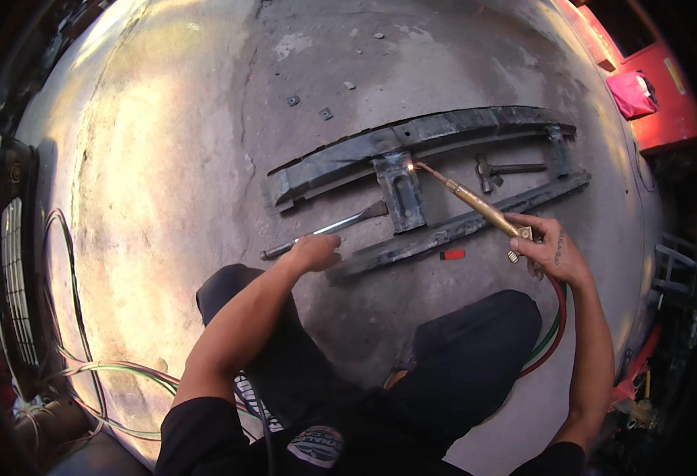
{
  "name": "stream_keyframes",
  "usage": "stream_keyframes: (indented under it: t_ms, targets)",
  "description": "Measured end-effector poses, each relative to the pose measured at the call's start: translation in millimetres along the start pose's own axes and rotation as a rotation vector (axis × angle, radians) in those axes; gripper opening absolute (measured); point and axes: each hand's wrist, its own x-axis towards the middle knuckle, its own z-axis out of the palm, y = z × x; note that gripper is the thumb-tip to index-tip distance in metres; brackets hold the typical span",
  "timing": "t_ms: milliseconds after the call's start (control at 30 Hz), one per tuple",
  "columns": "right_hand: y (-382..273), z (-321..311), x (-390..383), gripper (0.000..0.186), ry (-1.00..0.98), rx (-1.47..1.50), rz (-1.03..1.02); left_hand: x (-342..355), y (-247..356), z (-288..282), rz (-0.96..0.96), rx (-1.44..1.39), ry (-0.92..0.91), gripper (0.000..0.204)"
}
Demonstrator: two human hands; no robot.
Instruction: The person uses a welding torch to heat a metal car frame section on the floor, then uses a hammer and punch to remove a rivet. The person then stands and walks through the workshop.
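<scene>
My right hand point(553, 247) is closed round the valve end of a brass torch point(482, 208). Its bent tip glows bright against the upright crosspiece of a dark metal frame point(402, 190). Red and green hoses point(553, 327) run down from the torch beside my right forearm. My left hand point(314, 252), fingers curled, is close to a long steel chisel bar point(339, 225) with a broad flat end. No object shows in its fingers. Part of the bar is hidden behind that hand. Two long rails of the frame lie on the floor, joined by short crosspieces.
A hammer point(511, 168) lies between the rails, and a small red item point(452, 255) sits near the closer rail. Small metal pieces point(326, 114) are scattered beyond. Hoses point(118, 366) coil at left beside a dark grille point(17, 270). A pink bag point(632, 95) rests against red metal at right.
</scene>
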Motion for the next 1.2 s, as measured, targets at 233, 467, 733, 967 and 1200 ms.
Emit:
stream_keyframes:
  t_ms: [233, 467, 733, 967, 1200]
  targets:
    - [34, -16, 12, 0.051, -0.110, 0.196, -0.068, -54, 25, 2, -0.122, 0.029, 0.085, 0.037]
    - [54, -21, 25, 0.052, -0.177, 0.289, -0.082, -87, 82, 26, -0.152, 0.017, 0.059, 0.036]
    - [88, -27, 42, 0.053, -0.204, 0.394, -0.154, -85, 179, 10, -0.073, -0.071, 0.037, 0.035]
    - [96, -13, 37, 0.053, -0.202, 0.448, -0.115, -93, 233, -21, 0.051, -0.007, 0.038, 0.030]
    - [90, -8, 30, 0.050, -0.172, 0.466, -0.071, -105, 242, -86, 0.104, 0.154, -0.029, 0.027]
